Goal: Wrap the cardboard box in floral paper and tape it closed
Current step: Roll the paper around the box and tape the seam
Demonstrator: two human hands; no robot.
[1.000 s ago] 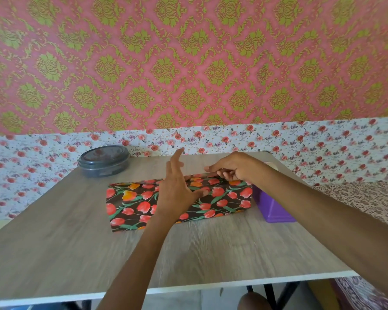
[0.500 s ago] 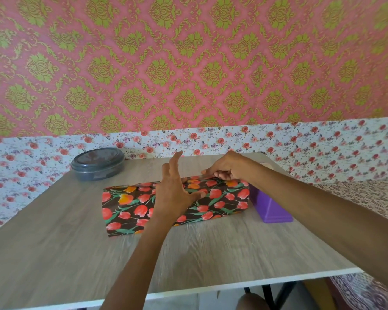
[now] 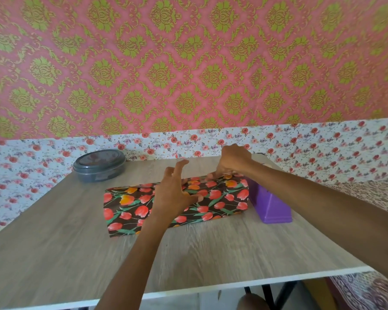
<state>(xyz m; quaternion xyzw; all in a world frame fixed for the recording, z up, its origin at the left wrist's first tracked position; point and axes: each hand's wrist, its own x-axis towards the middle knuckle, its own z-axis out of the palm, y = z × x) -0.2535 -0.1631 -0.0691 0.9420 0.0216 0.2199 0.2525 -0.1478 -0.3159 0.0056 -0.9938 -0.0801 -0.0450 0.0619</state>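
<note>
1. Looking down across a pale wood-grain table [image 3: 54, 253] with a white front edge.
2. Reaching in from the near edge with the left hand [image 3: 173, 198], holding the fingers spread and nearly straight, gripping nothing; touching the box or not, impossible to tell.
3. Showing, lengthwise across the middle of the table, a long rectangular box [image 3: 130, 206] covered in dark floral paper [image 3: 222, 198] printed with red and orange tulips.
4. Reaching over from the right with the right hand [image 3: 233, 161], curling the fingers down and pinching the paper at the top far edge near the box's right end; blurring at the fingertips.
5. Showing a purple plastic rectangular container [image 3: 271, 204] just beside the box's right end.
6. Showing a round grey plastic container with a lid [image 3: 99, 163] at the far left corner, well apart from the box.
7. Backing onto a white wallpaper band with small red roses [image 3: 323, 148], under pink wallpaper with green-gold damask motifs [image 3: 188, 63].
</note>
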